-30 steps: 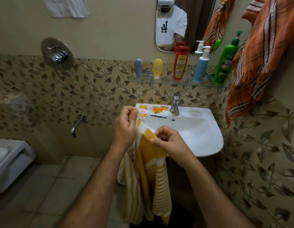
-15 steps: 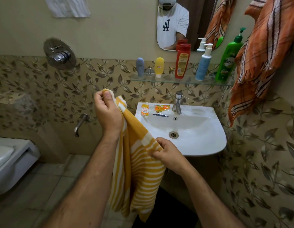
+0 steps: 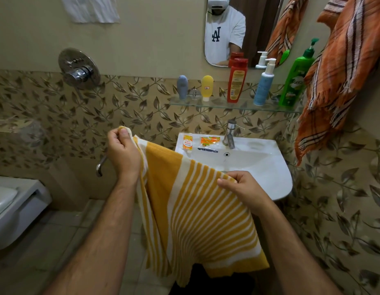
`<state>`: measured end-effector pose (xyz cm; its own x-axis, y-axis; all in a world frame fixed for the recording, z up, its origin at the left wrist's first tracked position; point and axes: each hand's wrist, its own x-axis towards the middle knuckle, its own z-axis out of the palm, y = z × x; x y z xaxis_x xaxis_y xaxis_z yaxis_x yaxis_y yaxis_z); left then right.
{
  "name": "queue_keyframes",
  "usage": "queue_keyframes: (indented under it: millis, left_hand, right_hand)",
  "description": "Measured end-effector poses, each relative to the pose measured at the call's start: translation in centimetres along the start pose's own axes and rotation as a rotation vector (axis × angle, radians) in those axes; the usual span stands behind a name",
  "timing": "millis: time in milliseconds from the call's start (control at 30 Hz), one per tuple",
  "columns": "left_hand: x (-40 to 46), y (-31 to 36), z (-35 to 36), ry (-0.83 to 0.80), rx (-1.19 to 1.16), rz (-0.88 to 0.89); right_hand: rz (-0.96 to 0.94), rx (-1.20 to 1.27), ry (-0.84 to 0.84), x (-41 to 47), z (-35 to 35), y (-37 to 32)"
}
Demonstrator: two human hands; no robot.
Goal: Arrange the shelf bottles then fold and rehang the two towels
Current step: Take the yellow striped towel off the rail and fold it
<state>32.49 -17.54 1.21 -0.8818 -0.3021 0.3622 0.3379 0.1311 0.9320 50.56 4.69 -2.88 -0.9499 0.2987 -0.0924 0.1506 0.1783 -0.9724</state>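
Head view: left hand (image 3: pixel 123 151) and right hand (image 3: pixel 241 185), fingers pinched on the top edge of the yellow striped towel (image 3: pixel 197 211), hold it spread before the sink (image 3: pixel 259 165). Orange towel (image 3: pixel 338 77) hangs at right, cut off by the frame. Green bottle (image 3: pixel 295 81) on the shelf (image 3: pixel 223 104) reads partly "Vatika"; other labels illegible.

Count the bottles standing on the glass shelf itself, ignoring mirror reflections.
5, left to right: grey tube, yellow tube, red bottle, blue pump bottle, green pump bottle. The orange towel might hide more.
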Motion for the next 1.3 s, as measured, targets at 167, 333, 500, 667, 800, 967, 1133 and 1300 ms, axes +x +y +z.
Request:
queue_keyframes:
  millis: [167,333,500,667,800,967,1133,1300]
  left_hand:
    - [-1.5,-1.0,0.8,-0.104,0.055,-0.019]
    - [-5.1,-1.2,1.9,-0.324,-0.109,0.012]
    - [-9.3,0.1,3.3,-0.761,-0.128,0.156]
    - [-9.4,0.5,3.9,-0.804,0.103,0.255]
    - [-9.2,1.0,4.2,-0.724,0.21,0.371]
    - [-8.9,0.2,4.1,-0.624,0.269,0.392]
    - [-8.0,-0.2,3.6,-0.349,0.22,0.267]
    - [-6.6,-0.5,3.1,-0.236,0.206,0.172]
  right_hand:
    - [-0.052,0.069,0.143,0.6,1.1,-1.9]
    - [-0.161,-0.145,0.22,1.4,1.9,-3.2]
    - [-0.275,-0.384,0.082,1.7,2.7,-4.6]
    - [-0.334,-0.451,0.045,1.6,2.5,-5.0]
    - [-0.305,-0.433,0.035,1.2,2.8,-4.4]
    - [-0.206,-0.458,0.113,0.4,2.3,-4.0]
    - [-0.104,-0.27,0.009,-0.4,1.4,-2.7]
    - [-0.02,-0.275,-0.03,-0.7,0.2,-2.4]
